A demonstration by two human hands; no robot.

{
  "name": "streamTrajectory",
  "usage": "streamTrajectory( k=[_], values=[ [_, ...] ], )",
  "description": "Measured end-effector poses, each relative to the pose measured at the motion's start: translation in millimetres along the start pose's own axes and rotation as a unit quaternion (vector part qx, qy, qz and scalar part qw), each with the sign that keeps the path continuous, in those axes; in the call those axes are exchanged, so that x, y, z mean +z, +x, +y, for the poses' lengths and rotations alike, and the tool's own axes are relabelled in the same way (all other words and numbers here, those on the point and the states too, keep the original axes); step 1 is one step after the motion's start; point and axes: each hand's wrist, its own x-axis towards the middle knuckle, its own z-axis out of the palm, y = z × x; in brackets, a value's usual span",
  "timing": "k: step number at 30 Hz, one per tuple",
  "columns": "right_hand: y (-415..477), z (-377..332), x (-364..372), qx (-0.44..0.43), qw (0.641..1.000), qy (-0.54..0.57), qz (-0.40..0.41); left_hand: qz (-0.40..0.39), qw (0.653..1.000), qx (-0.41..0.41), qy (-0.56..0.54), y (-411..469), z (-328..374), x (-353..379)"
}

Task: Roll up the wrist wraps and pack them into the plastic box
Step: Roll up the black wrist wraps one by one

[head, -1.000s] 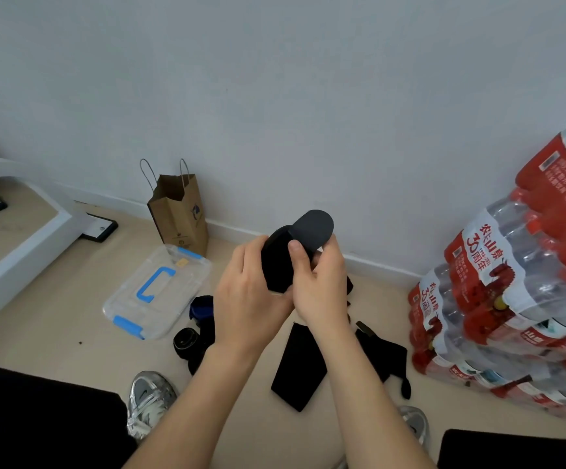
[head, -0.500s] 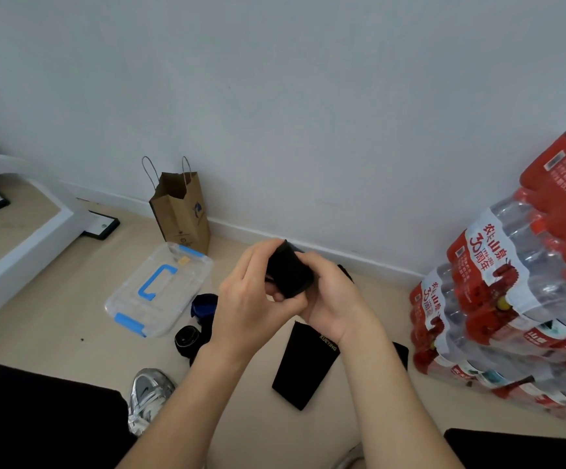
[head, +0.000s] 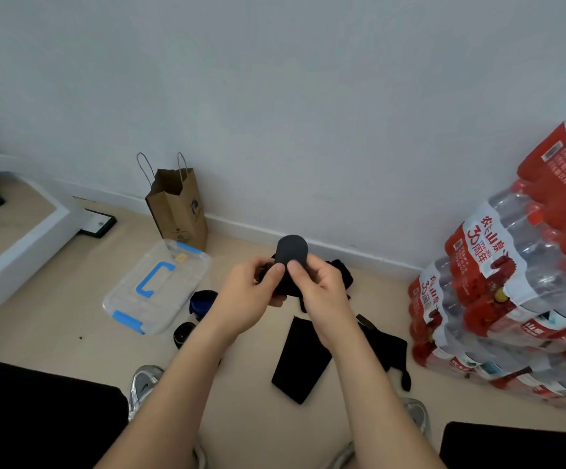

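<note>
Wrist wrap (head: 291, 253), black, one piece, partly rolled.

Location: held in the air above the floor (head: 55, 319), between both hands and well apart from the plastic box (head: 173, 292).

Hold: left hand (head: 247, 296) and right hand (head: 322, 289) are both clamped on the bundled lower part. The thumbs press its near face and the fingers curl behind. A rounded end tab stands free above the thumbs.

Handling (judged): light, soft, pliable fabric, not fragile. The matte surface looks grippy rather than slippery. The roll will likely spring loose if let go, so pinch across the coil with thumb and fingers. Keep the free tab for last, to be pressed down over the roll.

Appearance: dull charcoal-black, with a smooth oval tab. The rest is bunched in the hands and its detail is hidden.

Related stock: a flat black wrap (head: 301, 360) lies unrolled on the floor below the hands. A rolled dark wrap (head: 183, 333) lies just beside the box.

Container: clear plastic, blue handle and clips. The lid appears to be on, so it would need opening before packing.
</note>
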Motion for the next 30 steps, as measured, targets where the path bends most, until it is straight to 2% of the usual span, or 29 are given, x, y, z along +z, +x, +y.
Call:
streamTrajectory(
  k=[4, 7, 9, 12, 15, 19, 22, 26, 28, 30],
  values=[
    [-1, 18, 13, 0.059, 0.993, 0.031, 0.097, 0.005, 0.999, 0.039, 0.000, -4, -11, 3],
    [-6, 34, 15, 0.187, 0.979, 0.066, 0.039, 0.025, 0.999, 0.036, 0.020, -5, -21, 3],
    [-11, 44, 11, 0.246, 0.965, 0.096, -0.004, 0.007, 0.999, 0.012, 0.039, -5, -29, 0],
    [-15, 60, 6, 0.250, 0.961, 0.120, 0.015, -0.025, 0.998, -0.026, 0.059, -7, -43, 5],
    [-23, 81, 11, 0.245, 0.965, 0.066, 0.066, -0.042, 0.988, -0.082, 0.126, -8, -56, 19],
    [-37, 119, 21, 0.279, 0.948, 0.029, 0.152, -0.128, 0.961, -0.178, 0.166, -4, -74, 24],
    [-42, 138, 21, 0.321, 0.932, 0.052, 0.160, -0.183, 0.947, -0.154, 0.214, 0, -86, 12],
    [-37, 150, 11, 0.363, 0.918, 0.086, 0.136, -0.202, 0.939, -0.097, 0.262, 12, -106, 2],
    [-30, 152, 3, 0.379, 0.918, 0.055, 0.106, -0.206, 0.941, -0.080, 0.257, 15, -117, 5],
    [-24, 157, -8, 0.369, 0.926, -0.054, 0.068, -0.198, 0.939, -0.064, 0.274, 20, -129, 10]
  ],
)
